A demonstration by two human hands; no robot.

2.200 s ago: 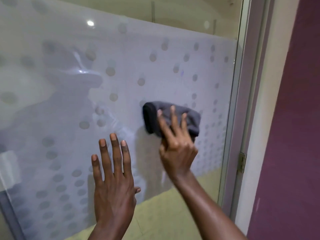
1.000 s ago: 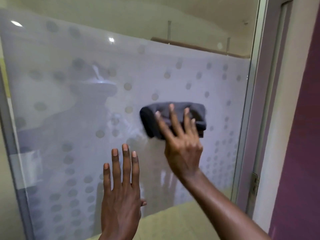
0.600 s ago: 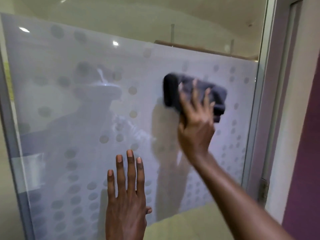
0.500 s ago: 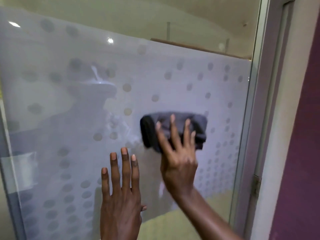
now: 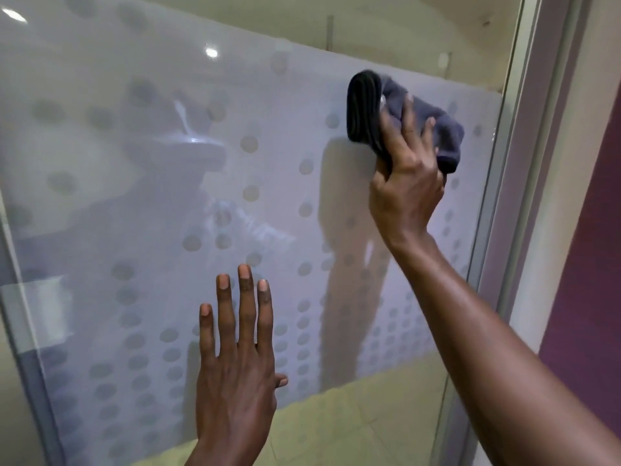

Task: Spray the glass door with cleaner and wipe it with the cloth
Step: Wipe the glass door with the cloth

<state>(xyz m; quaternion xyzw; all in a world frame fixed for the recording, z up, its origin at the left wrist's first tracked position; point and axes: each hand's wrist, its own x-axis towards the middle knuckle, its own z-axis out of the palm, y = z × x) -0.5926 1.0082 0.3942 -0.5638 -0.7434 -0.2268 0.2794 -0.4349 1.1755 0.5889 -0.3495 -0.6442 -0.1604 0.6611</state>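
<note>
Cloth pressed high on the frosted glass

Head view: your right hand [image 5: 405,183] is closed around one dark grey cloth [image 5: 403,119], fingers spread over its front and pinning it flat against the glass door [image 5: 134,196]. The cloth is bunched into a thick wad, its folded edge showing as stacked ribbed layers on the left side, the rest softer and slightly blurred. It sits in the upper right part of the pane, just below the top edge of the frosted film and near the metal door frame [image 5: 534,163].

Your left hand [image 5: 235,371] holds nothing; it lies open and flat against the glass lower down, four fingers straight and pointing up, thumb tucked out to the right. The two hands are well apart, the right one higher and nearer the frame.

The door carries one wide band of milky frosting scattered with grey dots, sparse toward the top and crowded toward the bottom. Clear glass runs above and below the band. A dim reflection of a person shows in the frosting, and two bright ceiling lights glint near its top. Beyond the frame stands a purple wall [image 5: 588,264].
</note>
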